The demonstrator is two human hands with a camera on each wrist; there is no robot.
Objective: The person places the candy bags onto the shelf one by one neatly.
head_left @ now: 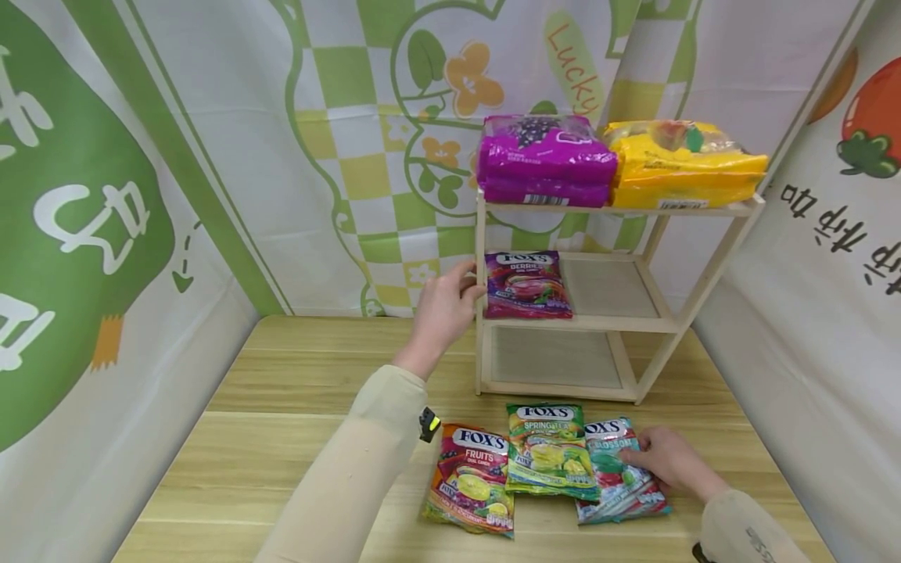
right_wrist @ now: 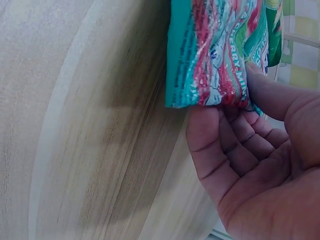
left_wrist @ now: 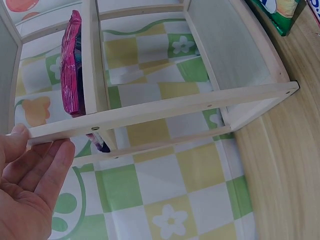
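My left hand (head_left: 445,305) grips the left front post of a small wooden shelf rack (head_left: 581,322), thumb on one side and fingers on the other in the left wrist view. Just beside it, a purple Fox's Berries candy bag (head_left: 528,285) leans on the middle shelf. My right hand (head_left: 672,460) pinches the right edge of a teal and red Fox's candy bag (head_left: 619,489), whose label is partly covered. That bag lies on the table with its left edge under a green Fox's Spring Tea bag (head_left: 549,450). A red-orange Fox's Fruits bag (head_left: 473,477) lies to the left.
On the top shelf stand a large purple bag (head_left: 545,164) and a yellow bag (head_left: 686,168), side by side. The rack is at the back right of the wooden table (head_left: 281,438). Printed cloth walls (head_left: 232,141) enclose the table at the back and both sides.
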